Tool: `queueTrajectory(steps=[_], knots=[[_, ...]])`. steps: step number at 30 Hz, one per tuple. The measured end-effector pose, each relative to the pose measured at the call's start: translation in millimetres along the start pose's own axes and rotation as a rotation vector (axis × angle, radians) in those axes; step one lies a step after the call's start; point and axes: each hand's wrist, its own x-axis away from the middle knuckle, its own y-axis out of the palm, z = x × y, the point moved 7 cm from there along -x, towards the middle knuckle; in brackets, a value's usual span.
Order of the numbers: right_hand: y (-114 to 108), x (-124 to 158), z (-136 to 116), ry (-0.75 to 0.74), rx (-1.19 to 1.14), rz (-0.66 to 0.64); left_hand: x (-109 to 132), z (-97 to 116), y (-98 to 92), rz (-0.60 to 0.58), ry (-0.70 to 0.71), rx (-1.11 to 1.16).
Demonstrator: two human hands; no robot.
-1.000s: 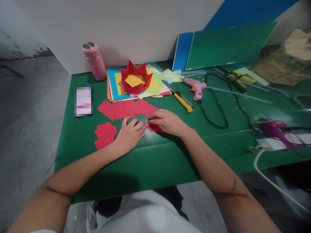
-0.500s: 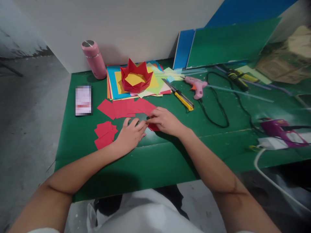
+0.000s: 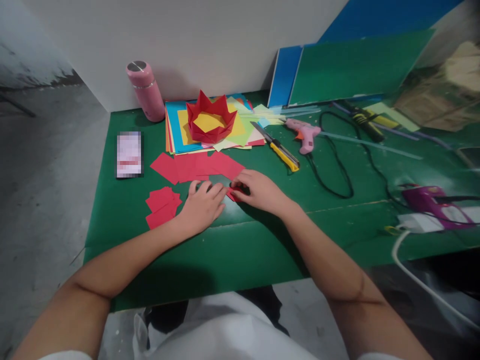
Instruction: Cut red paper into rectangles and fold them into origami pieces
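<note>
The right hand (image 3: 258,192) has thumb and fingertips closed over a small red paper piece (image 3: 231,196), pinning it against the green table cover (image 3: 243,245). Only a sliver of the red shows past the knuckles. The left hand (image 3: 202,207) lies palm down and spread, grasping nothing. Its fingertips are just beside the piece, but whether they touch it I cannot tell.

Taking the folded red paper crown (image 3: 212,122) as the marker, the piece lies on the person's side of the crown and a little to its right, well apart from it. It is tucked under the right hand's fingertips and between the two hands.

By the look of it the piece is thin, very light and limp. It should crease at the lightest pinch, tear if tugged, and slide easily on the glossy cover. The place to take hold is probably a free edge or corner, with a flat finger keeping the rest down.

A row of loose red squares (image 3: 195,167) lies between the crown and the hands. A small heap of red squares (image 3: 162,206) sits nearer the person than the crown and to its left, by the left wrist. The crown rests on a stack of coloured sheets (image 3: 176,132). A yellow utility knife (image 3: 279,150) and a pink glue gun (image 3: 304,135) lie to the crown's right — and a pink flask (image 3: 144,92) stands to its left.
</note>
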Motion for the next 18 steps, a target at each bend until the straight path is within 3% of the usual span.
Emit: queueTrajectory(steps=[11,18], knots=[[9,3,9,0.242,-0.134,0.018,-3,-4,-2.2,0.047,-0.024,0.101],[8,3,12,0.255,-0.198,0.068,-2,-3,-3.9,0.055,-0.006,0.093]])
